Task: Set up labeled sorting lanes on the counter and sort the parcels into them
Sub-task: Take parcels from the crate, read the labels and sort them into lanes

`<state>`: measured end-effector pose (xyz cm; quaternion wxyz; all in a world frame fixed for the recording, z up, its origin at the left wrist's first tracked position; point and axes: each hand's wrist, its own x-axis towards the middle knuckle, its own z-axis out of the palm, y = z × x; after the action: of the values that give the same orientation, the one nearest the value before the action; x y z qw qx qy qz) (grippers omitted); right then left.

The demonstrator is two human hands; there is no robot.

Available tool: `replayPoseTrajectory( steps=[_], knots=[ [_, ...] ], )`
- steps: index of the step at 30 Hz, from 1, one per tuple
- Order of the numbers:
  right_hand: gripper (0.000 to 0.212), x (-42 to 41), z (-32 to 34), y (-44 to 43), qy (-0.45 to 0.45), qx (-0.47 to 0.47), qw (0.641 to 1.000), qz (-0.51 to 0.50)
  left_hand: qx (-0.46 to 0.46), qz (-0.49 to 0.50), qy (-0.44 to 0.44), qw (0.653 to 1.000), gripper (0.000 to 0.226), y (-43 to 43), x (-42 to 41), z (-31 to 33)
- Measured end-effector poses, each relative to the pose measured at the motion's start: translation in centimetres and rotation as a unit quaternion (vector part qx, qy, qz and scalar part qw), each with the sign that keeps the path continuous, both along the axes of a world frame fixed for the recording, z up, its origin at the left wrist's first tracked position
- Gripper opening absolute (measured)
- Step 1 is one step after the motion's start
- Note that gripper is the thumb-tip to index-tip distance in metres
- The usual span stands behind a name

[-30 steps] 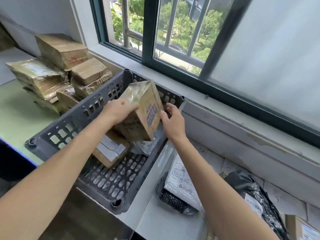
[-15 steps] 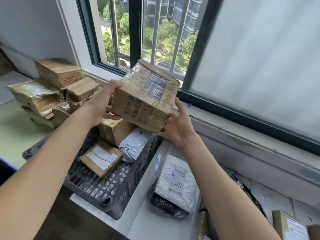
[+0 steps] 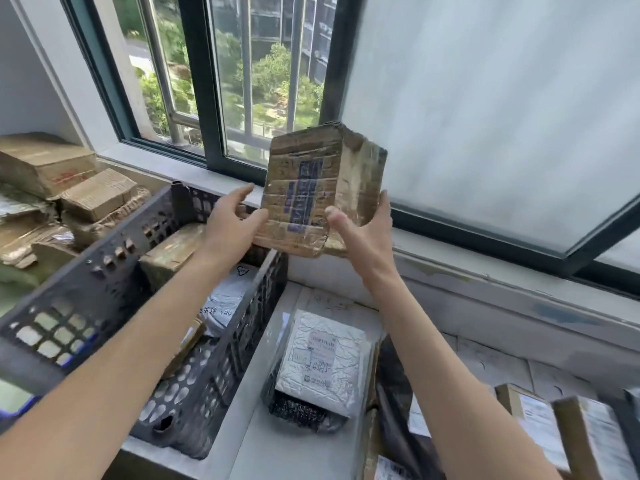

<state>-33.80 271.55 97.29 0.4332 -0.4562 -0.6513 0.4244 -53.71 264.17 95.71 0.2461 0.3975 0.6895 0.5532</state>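
Observation:
A taped brown cardboard parcel (image 3: 318, 188) with blue print is held up in front of the window, above the crate's right end. My left hand (image 3: 232, 225) grips its lower left edge, thumb on the front face. My right hand (image 3: 363, 233) cups its lower right corner, thumb in front and fingers behind. Below, the dark plastic crate (image 3: 114, 258) holds a brown box (image 3: 173, 251), a white mailer bag (image 3: 225, 299) and another box partly hidden by my left arm.
On the white counter (image 3: 259, 427) lie a silver padded mailer (image 3: 322, 362) on a black bag, and boxes (image 3: 554, 427) at the right. A stack of cardboard parcels (image 3: 69, 188) sits left of the crate. The window sill (image 3: 485, 258) runs behind.
Both hands lifted the parcel out of the crate, moved it up and to the right, and turned it upright so its blue-printed face points at me.

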Motion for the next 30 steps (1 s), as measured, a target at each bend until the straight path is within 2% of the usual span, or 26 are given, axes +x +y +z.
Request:
replayPoseTrajectory(
  steps=[2, 4, 6, 8, 10, 12, 14, 17, 20, 23, 26, 30],
  knots=[
    [0.096, 0.5, -0.5, -0.4, -0.084, 0.112, 0.990, -0.030, 0.053, -0.077, -0.063, 0.994, 0.049, 0.5, 2.5, 0.8],
    [0.116, 0.9, -1.0, -0.7, -0.142, 0.155, 0.977, -0.037, 0.055, -0.147, -0.154, 0.975, 0.053, 1.4, 4.7, 1.5],
    [0.119, 1.4, -1.2, -0.8, -0.163, 0.171, 0.971, -0.038, 0.052, -0.171, -0.162, 0.971, 0.055, 2.0, 6.3, 1.8],
    [0.107, 2.4, -1.0, -0.6, -0.138, 0.159, 0.977, -0.015, 0.070, -0.152, -0.151, 0.974, 0.052, 2.5, 7.0, 1.4],
    [0.079, 3.7, -0.6, 0.0, -0.112, 0.134, 0.985, 0.007, 0.084, -0.134, -0.154, 0.975, 0.048, 2.6, 6.9, 0.7],
    [0.048, 5.0, -0.4, 0.7, -0.109, 0.118, 0.987, 0.009, 0.081, -0.158, -0.155, 0.972, 0.048, 2.5, 6.7, -0.2],
    [0.033, 5.6, -0.6, 1.0, -0.104, 0.101, 0.989, 0.000, 0.079, -0.197, -0.157, 0.965, 0.053, 2.4, 6.6, -0.9],
    [0.025, 6.5, -1.5, 1.0, -0.080, 0.091, 0.992, -0.021, 0.073, -0.206, -0.204, 0.954, 0.049, 2.4, 6.8, -1.4],
    [0.023, 7.6, -2.6, 1.3, -0.077, 0.090, 0.993, -0.028, 0.050, -0.195, -0.305, 0.931, 0.034, 2.5, 6.5, -1.2],
    [0.017, 8.6, -3.6, 1.7, -0.113, 0.117, 0.985, -0.052, 0.026, -0.207, -0.337, 0.918, 0.039, 2.4, 6.5, -0.8],
    [0.013, 9.4, -4.0, 1.7, -0.169, 0.206, 0.961, -0.080, 0.007, -0.226, -0.316, 0.922, 0.048, 2.6, 6.8, -0.7],
    [0.008, 10.3, -4.1, 1.5, -0.216, 0.363, 0.901, -0.096, 0.013, -0.237, -0.345, 0.908, 0.058, 2.9, 6.8, -1.3]
  ],
)
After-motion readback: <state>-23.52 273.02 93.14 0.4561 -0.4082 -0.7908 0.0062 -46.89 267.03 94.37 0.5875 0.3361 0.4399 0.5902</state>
